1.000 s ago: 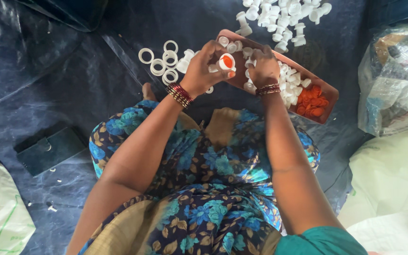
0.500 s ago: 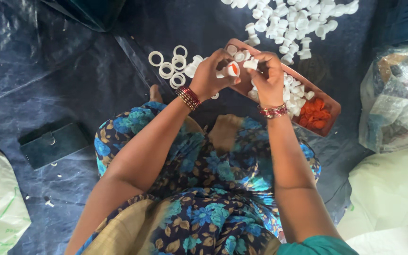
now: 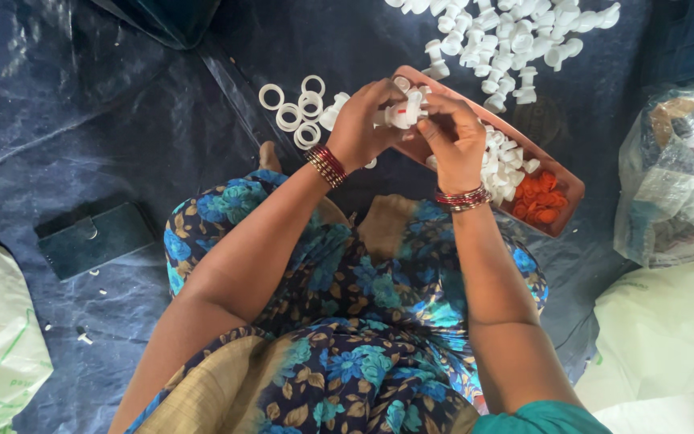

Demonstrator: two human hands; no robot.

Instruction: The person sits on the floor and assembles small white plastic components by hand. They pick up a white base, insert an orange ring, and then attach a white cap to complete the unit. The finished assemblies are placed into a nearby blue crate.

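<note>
White part [image 3: 404, 112]: I see both hands pinching it now.
Left hand [image 3: 363, 128]: shifted in, grips part.
Right hand [image 3: 455, 141]: off tray [image 3: 560, 173], fingers closed on part.

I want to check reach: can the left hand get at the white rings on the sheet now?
Probably yes: the white rings lie uncovered beside the left hand, but it grips a small white part.
</note>
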